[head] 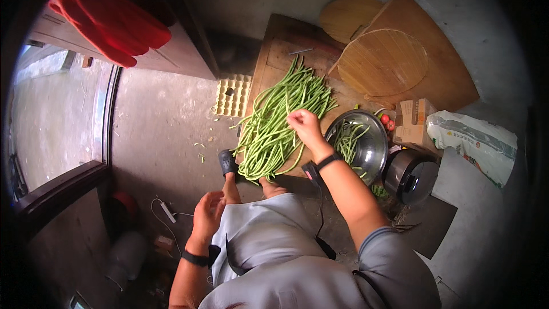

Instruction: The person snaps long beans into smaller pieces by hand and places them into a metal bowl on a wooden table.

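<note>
A large heap of long green beans (pixel 274 124) lies across the wooden table (pixel 343 98). My right hand (pixel 305 125) is over the heap's right side, fingertips drawn together; whether a bean is pinched between them cannot be told. Lower left, my left hand (pixel 208 214) hangs beside my lap, away from the beans, its fingers bent and apart, with nothing visible in it. Just right of my right wrist stands a steel bowl (pixel 374 150) holding short bean pieces (pixel 349 137), partly hidden behind my forearm.
Round wooden boards (pixel 384 62) lie at the table's back right. Beyond the bowl are tomatoes (pixel 387 122), a cardboard box (pixel 411 123), a plastic bag (pixel 476 141) and a dark cooker (pixel 411 177). An egg tray (pixel 232 95) lies left of the table; a power strip (pixel 168 212) is on the floor.
</note>
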A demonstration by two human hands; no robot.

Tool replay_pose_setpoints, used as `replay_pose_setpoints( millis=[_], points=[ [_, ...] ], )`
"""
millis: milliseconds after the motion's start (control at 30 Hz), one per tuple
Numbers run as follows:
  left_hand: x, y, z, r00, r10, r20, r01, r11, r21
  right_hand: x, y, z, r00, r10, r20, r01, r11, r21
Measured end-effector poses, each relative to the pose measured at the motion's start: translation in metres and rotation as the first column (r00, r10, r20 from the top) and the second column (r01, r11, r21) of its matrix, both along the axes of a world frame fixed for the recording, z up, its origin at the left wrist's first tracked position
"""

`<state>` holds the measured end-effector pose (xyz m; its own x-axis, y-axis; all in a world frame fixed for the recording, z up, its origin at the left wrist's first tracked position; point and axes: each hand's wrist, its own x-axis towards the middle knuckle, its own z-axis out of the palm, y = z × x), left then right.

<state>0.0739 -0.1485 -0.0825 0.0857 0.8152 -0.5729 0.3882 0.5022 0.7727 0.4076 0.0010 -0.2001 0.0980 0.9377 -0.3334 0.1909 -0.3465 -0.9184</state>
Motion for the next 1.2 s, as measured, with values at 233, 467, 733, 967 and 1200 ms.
replay_pose_setpoints(
  millis=[233, 467, 733, 967, 1200],
  points=[
    [0.045, 0.094, 0.041, 0.963, -0.268, -0.040, 0.240, 0.774, 0.586, -0.021, -0.044, 0.196, 0.916, 0.115, -0.384, -0.151, 0.986, -0.064],
    [0.061, 0.109, 0.076, 0.748, -0.330, 0.575, 0.174, 0.935, 0.310, -0.070, -0.054, 0.262, 0.913, 0.172, -0.369, -0.213, 0.974, -0.072],
    [0.033, 0.113, 0.107, 0.884, -0.358, 0.302, 0.185, 0.859, 0.477, -0.118, -0.046, 0.289, 0.717, 0.286, 0.636, -0.597, 0.723, 0.348],
    [0.019, 0.106, 0.109, 0.962, -0.238, 0.136, 0.098, 0.762, 0.640, -0.152, -0.039, 0.285, 0.594, 0.214, 0.776, -0.672, 0.661, 0.332],
    [0.024, 0.110, 0.116, 0.806, 0.074, 0.588, -0.336, 0.874, 0.350, -0.185, -0.029, 0.272, 0.820, -0.048, 0.571, -0.400, 0.665, 0.631]
  ],
)
